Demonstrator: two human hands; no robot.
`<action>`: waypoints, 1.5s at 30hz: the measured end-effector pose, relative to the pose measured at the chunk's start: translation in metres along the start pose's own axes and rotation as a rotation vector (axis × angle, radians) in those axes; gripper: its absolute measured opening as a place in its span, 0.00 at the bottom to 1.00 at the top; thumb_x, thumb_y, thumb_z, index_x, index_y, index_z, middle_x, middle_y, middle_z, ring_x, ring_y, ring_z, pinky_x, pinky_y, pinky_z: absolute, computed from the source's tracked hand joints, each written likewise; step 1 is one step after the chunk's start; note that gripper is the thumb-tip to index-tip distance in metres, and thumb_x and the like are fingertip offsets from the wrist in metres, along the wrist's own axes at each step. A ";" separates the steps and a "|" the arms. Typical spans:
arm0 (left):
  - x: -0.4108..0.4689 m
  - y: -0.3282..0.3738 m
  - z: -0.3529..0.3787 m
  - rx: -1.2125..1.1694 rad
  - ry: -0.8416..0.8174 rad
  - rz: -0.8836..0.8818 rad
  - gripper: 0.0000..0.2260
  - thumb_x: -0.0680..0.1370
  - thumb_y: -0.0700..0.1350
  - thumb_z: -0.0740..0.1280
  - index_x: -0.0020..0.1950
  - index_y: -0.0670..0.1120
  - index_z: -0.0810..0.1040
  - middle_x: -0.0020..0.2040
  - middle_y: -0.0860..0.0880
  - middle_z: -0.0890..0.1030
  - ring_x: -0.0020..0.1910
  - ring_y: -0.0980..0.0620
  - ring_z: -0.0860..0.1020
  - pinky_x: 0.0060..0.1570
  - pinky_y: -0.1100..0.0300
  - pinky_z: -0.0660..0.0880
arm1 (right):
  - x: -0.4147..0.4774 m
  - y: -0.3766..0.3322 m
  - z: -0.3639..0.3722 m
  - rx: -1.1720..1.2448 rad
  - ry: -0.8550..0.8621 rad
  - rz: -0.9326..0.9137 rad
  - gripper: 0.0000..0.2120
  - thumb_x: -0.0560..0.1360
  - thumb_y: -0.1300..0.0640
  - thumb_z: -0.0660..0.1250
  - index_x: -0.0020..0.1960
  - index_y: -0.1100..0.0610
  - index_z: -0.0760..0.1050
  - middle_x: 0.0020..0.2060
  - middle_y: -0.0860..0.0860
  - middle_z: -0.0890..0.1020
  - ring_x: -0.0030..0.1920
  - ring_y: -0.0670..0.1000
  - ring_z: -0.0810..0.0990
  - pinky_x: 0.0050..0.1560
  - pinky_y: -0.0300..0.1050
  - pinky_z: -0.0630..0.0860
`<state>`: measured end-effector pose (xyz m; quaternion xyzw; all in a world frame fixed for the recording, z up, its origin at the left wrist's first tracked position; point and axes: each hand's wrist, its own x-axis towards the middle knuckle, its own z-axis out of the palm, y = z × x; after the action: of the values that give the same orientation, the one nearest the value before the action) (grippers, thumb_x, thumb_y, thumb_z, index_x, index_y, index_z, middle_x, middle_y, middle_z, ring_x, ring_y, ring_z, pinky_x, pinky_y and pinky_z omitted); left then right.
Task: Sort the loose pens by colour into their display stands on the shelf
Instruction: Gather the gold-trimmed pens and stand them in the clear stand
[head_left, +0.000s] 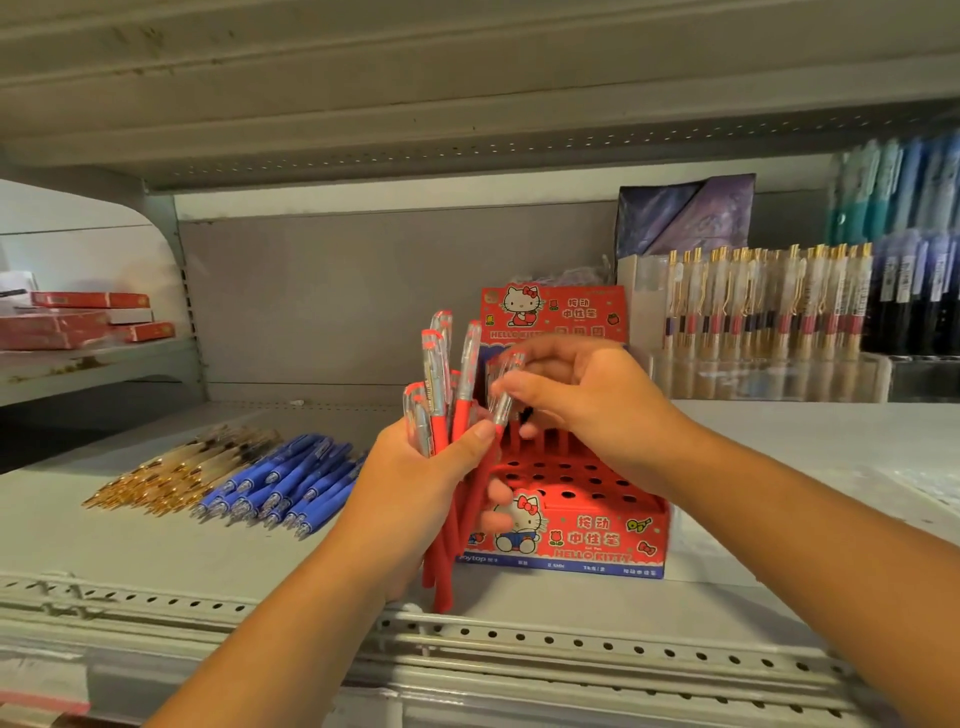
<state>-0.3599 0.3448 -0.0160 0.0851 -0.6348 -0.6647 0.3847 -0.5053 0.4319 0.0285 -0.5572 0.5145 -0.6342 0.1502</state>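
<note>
a person's left hand (415, 483) grips a bundle of red gel pens (439, 426) at a shop shelf (156, 551). its fingers curl round the red barrels, the clear caps fan upward above the fist, and the lower ends hang just over the shelf's perforated front edge. the right hand (587, 410), just right of the left and slightly higher, pinches the clear cap end of a single red pen (503, 397) between thumb and fingertips. that pen's barrel slants down past the left thumb, and whether the left hand also holds it cannot be told. directly behind and below both hands stands the red hello kitty display stand (576, 499), its stepped top pierced with rows of round holes and its printed backboard rising behind the right hand's knuckles. left of the left hand, loose blue pens (291, 478) lie side by side on the shelf, tips toward the camera. further left, touching them, lies a heap of clear pens with gold tips (176, 467). beyond the right hand, to its right against the back, a clear stand of gold-clipped pens (763, 306) stands upright. dark-barrelled pens (914, 291) sit next to it at the frame edge, and a purple packet (685, 213) leans behind. far left of the left hand, on a neighbouring shelf, red boxes (78, 317) are stacked.
</note>
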 end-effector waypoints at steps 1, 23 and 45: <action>0.001 0.000 0.000 -0.017 0.038 0.004 0.06 0.76 0.43 0.70 0.49 0.42 0.80 0.35 0.41 0.80 0.30 0.43 0.81 0.29 0.53 0.80 | 0.001 0.000 -0.001 0.066 0.030 -0.007 0.07 0.76 0.65 0.69 0.54 0.59 0.76 0.39 0.53 0.85 0.40 0.51 0.85 0.37 0.43 0.82; 0.007 -0.005 -0.008 0.278 0.295 0.073 0.10 0.80 0.49 0.67 0.46 0.44 0.80 0.26 0.52 0.77 0.22 0.54 0.72 0.23 0.60 0.71 | 0.042 0.019 0.001 -0.350 0.313 -0.258 0.18 0.74 0.63 0.73 0.45 0.43 0.69 0.37 0.46 0.77 0.32 0.47 0.82 0.28 0.49 0.81; 0.004 -0.003 -0.006 0.266 0.147 0.080 0.05 0.81 0.45 0.66 0.52 0.45 0.77 0.33 0.51 0.82 0.25 0.54 0.72 0.24 0.60 0.71 | 0.032 0.019 -0.006 -0.397 0.317 -0.455 0.19 0.68 0.54 0.79 0.41 0.35 0.71 0.35 0.44 0.79 0.31 0.46 0.82 0.27 0.40 0.79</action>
<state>-0.3597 0.3373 -0.0183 0.1583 -0.6903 -0.5509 0.4416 -0.5288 0.4023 0.0310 -0.5704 0.5072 -0.6179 -0.1885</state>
